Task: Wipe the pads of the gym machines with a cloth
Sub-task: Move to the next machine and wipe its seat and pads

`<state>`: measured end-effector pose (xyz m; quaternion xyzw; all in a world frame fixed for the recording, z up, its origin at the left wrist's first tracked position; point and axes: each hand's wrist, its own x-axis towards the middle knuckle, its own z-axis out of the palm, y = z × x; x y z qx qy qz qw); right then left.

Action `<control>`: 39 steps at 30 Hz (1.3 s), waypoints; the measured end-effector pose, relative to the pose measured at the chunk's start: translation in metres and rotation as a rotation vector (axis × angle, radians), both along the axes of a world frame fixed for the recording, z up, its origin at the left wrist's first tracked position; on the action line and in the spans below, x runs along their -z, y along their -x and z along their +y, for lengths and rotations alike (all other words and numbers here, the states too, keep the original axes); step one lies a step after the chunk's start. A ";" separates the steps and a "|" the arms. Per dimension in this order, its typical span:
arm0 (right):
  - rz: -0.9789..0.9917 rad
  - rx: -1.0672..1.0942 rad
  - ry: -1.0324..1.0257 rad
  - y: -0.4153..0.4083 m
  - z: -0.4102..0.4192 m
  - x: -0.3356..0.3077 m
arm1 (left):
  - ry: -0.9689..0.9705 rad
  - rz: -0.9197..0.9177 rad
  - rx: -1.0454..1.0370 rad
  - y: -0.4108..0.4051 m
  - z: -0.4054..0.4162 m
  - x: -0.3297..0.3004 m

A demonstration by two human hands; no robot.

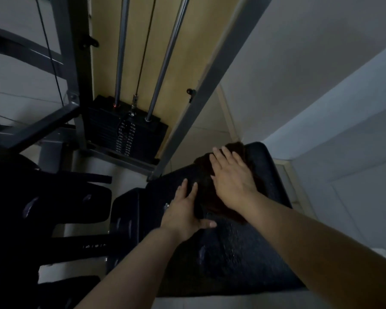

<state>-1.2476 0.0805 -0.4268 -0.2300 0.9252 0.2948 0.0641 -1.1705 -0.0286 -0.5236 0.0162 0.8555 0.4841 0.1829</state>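
The right hand (231,177) lies flat on a dark brown cloth (206,190), fingers straight and slightly spread, pressing it onto the black pad (232,253) of the gym machine. The cloth sits toward the far end of the pad, bunched under the palm, with its far edge near the pad's upper corner. The left hand (186,211) rests open on the pad just beside the cloth, fingers straight, thumb stretched out to the side, the fingertips at or on the cloth's near edge; in the dim light I cannot tell which.

The likeliest slip is the cloth sliding off the far edge if the stroke runs on, since it already lies close to that corner. Because it is crumpled, it could also roll under the palm and skip patches. The low light makes missed areas hard to spot on the dark vinyl.

Just beyond the pad rises a grey frame post (212,85), and behind it the weight stack (123,128) with its guide rods (167,56) and cable (145,45); a far-reaching wipe could bring the knuckles against the post. To the left are more black pads (54,201), and a white wall (321,74) hems in the right side.
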 end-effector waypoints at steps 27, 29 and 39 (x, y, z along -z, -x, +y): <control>-0.082 0.056 0.093 -0.148 0.078 -0.026 | 0.040 0.002 0.031 0.001 -0.003 0.004; -0.121 0.110 0.069 -0.163 0.091 -0.033 | 0.068 -0.001 0.041 -0.002 -0.002 0.003; 0.102 0.123 -0.020 -0.013 0.019 -0.022 | 0.064 -0.030 0.014 -0.002 0.001 0.002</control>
